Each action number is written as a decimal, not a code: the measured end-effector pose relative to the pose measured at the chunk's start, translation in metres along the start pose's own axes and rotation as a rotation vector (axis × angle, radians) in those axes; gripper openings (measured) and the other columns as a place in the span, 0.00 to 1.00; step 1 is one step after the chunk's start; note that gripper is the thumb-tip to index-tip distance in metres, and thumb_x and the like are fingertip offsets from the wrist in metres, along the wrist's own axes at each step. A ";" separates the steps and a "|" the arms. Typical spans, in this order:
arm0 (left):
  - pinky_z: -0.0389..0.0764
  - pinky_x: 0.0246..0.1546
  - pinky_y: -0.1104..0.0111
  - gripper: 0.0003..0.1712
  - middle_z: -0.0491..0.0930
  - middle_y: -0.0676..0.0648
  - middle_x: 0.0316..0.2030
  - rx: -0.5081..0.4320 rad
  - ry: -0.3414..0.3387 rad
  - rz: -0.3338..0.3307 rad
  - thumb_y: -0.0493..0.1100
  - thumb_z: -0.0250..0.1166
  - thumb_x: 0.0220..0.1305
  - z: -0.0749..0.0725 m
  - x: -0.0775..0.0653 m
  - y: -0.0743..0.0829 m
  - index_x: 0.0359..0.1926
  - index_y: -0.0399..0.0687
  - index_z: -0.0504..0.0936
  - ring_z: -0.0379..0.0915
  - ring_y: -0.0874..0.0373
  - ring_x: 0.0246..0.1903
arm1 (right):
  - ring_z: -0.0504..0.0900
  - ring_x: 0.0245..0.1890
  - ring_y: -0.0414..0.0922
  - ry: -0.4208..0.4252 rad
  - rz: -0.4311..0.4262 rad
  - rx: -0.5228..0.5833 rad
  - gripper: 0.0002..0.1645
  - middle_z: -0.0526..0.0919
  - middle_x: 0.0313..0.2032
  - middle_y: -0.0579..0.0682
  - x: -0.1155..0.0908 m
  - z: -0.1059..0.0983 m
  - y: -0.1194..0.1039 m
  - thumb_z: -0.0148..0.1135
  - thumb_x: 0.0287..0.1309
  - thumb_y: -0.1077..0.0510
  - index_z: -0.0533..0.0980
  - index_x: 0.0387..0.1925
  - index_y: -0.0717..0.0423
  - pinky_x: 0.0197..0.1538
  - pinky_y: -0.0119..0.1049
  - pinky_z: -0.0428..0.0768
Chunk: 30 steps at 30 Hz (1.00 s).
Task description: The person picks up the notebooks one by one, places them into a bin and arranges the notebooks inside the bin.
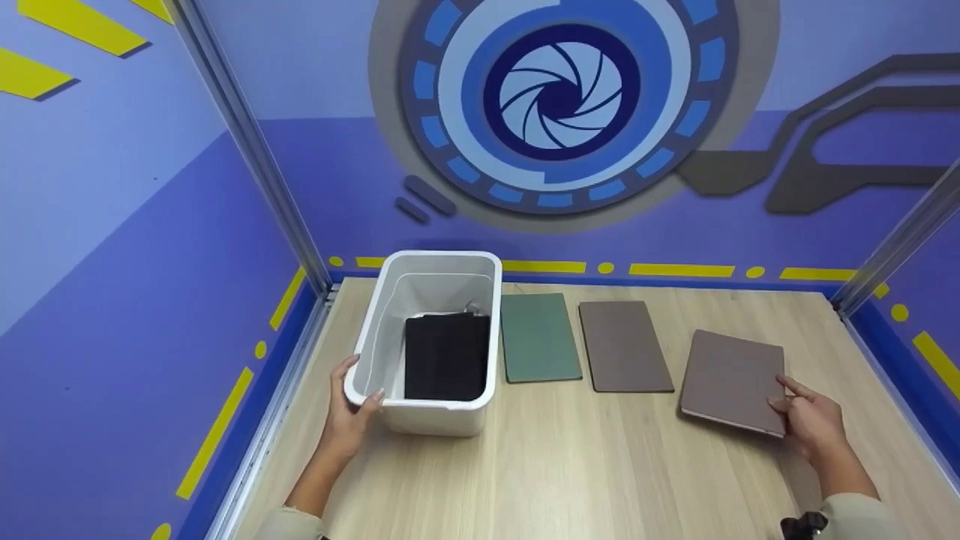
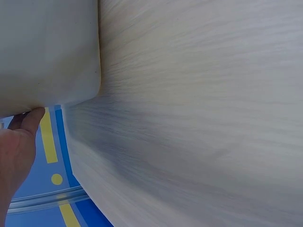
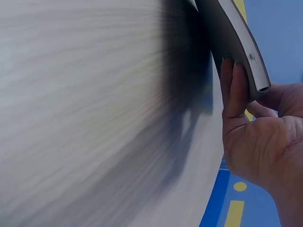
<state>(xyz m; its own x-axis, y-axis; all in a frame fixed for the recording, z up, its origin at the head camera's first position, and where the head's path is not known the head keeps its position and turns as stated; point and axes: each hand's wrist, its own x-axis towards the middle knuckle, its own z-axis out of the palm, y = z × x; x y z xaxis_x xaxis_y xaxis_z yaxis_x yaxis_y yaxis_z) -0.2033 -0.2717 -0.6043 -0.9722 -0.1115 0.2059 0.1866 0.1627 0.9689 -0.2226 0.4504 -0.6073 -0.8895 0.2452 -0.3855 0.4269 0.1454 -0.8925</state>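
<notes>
My left hand [image 1: 347, 420] grips the near left corner of a white plastic bin [image 1: 435, 418], thumb over the rim. In the left wrist view those fingers [image 2: 32, 122] touch the outside of the bin [image 2: 47, 52]. A black notebook or similar flat black item [image 1: 446, 356] lies inside the bin. On the right, my right hand [image 1: 814, 421] pinches a brown-grey notebook [image 1: 735, 382] by its right edge. The right wrist view has this notebook [image 3: 246, 52] tilted and raised off the table, fingers beneath and thumb on the other side.
A green notebook [image 1: 541, 337] lies flat just right of the bin, and another brown-grey notebook [image 1: 625, 346] lies beside it. All stand on a wooden table [image 1: 585, 465]. Blue-purple panels with metal posts [image 1: 262, 165] enclose the left, back and right sides.
</notes>
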 end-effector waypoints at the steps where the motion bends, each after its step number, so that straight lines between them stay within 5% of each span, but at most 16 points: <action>1: 0.74 0.56 0.76 0.44 0.64 0.32 0.70 0.006 0.001 0.000 0.33 0.63 0.70 0.000 0.000 0.000 0.80 0.46 0.52 0.71 0.51 0.60 | 0.85 0.37 0.27 -0.003 -0.002 0.004 0.47 0.83 0.39 0.29 0.000 0.000 0.000 0.58 0.74 0.63 0.46 0.85 0.58 0.42 0.28 0.85; 8: 0.74 0.56 0.77 0.44 0.65 0.33 0.70 0.016 0.005 0.001 0.33 0.64 0.70 0.000 0.000 0.000 0.80 0.46 0.53 0.71 0.51 0.58 | 0.84 0.35 0.28 -0.008 0.001 0.007 0.47 0.79 0.33 0.23 -0.001 0.001 -0.002 0.57 0.74 0.63 0.45 0.85 0.59 0.41 0.29 0.85; 30: 0.80 0.46 0.74 0.43 0.66 0.31 0.66 0.009 0.008 -0.007 0.32 0.64 0.71 0.001 0.000 0.001 0.80 0.45 0.52 0.72 0.53 0.53 | 0.85 0.36 0.28 -0.027 -0.006 0.019 0.47 0.80 0.34 0.23 -0.003 -0.003 -0.007 0.55 0.74 0.64 0.44 0.84 0.59 0.41 0.29 0.85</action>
<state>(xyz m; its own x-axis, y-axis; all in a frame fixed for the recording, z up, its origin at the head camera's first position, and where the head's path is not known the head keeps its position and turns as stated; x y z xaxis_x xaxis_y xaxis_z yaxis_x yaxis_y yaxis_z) -0.2034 -0.2703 -0.6038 -0.9722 -0.1209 0.2003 0.1785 0.1707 0.9690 -0.2224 0.4513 -0.5987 -0.8963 0.2186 -0.3858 0.4183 0.1282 -0.8992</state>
